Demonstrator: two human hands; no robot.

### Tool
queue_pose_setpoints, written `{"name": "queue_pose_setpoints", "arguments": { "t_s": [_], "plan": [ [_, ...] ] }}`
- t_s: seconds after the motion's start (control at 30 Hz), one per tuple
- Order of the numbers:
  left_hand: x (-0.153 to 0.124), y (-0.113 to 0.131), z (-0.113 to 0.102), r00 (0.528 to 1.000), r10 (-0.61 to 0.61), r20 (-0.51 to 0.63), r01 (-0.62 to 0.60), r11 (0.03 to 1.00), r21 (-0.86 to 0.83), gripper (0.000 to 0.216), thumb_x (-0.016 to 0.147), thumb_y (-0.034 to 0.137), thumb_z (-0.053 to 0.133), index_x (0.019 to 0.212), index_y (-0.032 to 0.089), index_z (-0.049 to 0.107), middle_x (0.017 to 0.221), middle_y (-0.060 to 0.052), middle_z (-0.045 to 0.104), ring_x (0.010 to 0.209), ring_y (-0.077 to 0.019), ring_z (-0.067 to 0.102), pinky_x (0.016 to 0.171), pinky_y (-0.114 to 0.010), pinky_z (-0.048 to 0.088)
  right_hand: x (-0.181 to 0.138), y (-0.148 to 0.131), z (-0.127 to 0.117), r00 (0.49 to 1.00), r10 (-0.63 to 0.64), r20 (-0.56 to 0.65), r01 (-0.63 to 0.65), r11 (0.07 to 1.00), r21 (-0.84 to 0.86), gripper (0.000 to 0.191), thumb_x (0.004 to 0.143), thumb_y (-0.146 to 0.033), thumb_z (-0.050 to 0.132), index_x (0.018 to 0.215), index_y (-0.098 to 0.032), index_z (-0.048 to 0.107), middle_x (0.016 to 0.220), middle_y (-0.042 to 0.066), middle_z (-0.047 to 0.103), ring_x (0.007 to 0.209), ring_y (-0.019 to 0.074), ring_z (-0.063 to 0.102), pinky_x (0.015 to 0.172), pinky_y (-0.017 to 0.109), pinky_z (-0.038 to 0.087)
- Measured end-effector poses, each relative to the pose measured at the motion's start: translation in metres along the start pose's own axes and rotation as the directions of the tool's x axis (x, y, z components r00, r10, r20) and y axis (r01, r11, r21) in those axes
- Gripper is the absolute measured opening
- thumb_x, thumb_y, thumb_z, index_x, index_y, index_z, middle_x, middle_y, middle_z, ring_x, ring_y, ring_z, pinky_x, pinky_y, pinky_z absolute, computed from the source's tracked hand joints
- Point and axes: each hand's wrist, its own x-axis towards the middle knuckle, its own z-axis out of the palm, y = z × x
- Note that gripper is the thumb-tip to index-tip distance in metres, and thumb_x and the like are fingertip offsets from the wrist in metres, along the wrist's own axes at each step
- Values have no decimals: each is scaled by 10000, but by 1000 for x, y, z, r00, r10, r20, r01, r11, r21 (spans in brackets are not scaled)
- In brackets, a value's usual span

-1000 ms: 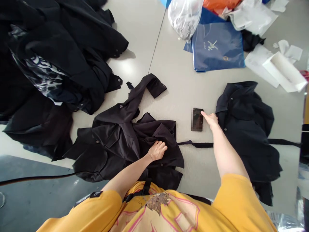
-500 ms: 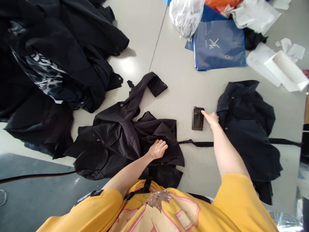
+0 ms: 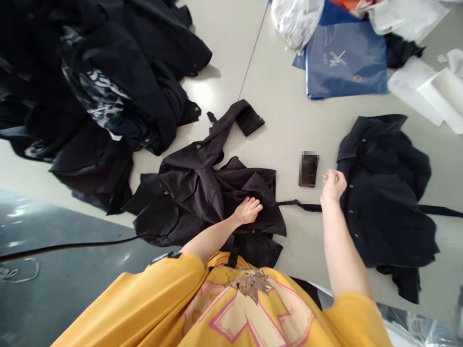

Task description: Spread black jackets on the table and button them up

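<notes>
My left hand [image 3: 248, 210] rests on a crumpled black jacket [image 3: 191, 200], its fingers bent into the cloth. One sleeve of that jacket stretches away across the table. My right hand [image 3: 333, 185] is just above the table with its fingers curled in, and I see nothing in them. To its left, apart from it, lies a dark phone [image 3: 308, 169], its screen partly blurred. Close on its right is a dark navy snap-front garment [image 3: 388, 193]. A black strap [image 3: 298, 205] runs between the two garments.
A large heap of dark clothes [image 3: 144, 62] covers the far left. At the back right lie a blue plastic packet [image 3: 347, 60], a clear bag [image 3: 298, 21] and a white box [image 3: 443, 96]. A dark cord [image 3: 79, 245] reaches in from the left over the floor.
My right hand has drawn back from the phone, and its pointing finger has curled in. The left hand stays on the black jacket. The whole view has shifted a little.
</notes>
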Motion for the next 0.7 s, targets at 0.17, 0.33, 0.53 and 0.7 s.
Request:
{"name": "queue_pose_setpoints", "arguments": {
  "t_s": [0.17, 0.33, 0.53, 0.7],
  "plan": [
    [10, 5, -10, 995, -62, -77, 50, 988, -144, 151, 855, 101, 549, 965, 160, 633, 1023, -120, 635, 1036, -282, 562, 956, -434, 416, -187, -29, -20, 989, -89, 118, 61, 972, 228, 285, 912, -450, 519, 892, -192, 638, 689, 23, 621, 665, 188, 627, 726, 328, 543],
    [-29, -5, -41, 864, -340, -371, 105, 843, -528, 264, 822, 11, 410, 924, 181, 584, 908, -58, 600, 866, -185, 564, 825, -327, 477, -338, -38, -20, 862, -108, 495, 0, 977, 213, 247, 962, -416, 500, 935, -231, 662, 791, 39, 699, 724, 216, 680, 719, 333, 549],
    [-150, -41, -57, 996, 28, -86, -46, 975, -218, 281, 842, 89, 534, 1079, 188, 648, 1080, -94, 645, 1028, -236, 581, 941, -388, 464, -419, -32, 25, 686, -339, 644, 304, 937, 170, 286, 958, -285, 453, 1078, -243, 710, 1194, 82, 722, 1135, 271, 657, 1026, 423, 505],
    [-155, -49, -46, 999, -30, -37, 30, 1000, -9, 477, 822, 105, 633, 1293, 179, 611, 1336, -128, 604, 1260, -295, 523, 1101, -447, 389, -440, -23, 63, 655, -378, 655, 557, 826, -80, 519, 920, -241, 525, 1435, -181, 547, 1526, 151, 506, 1405, 357, 446, 1162, 559, 345]
  ]
}}
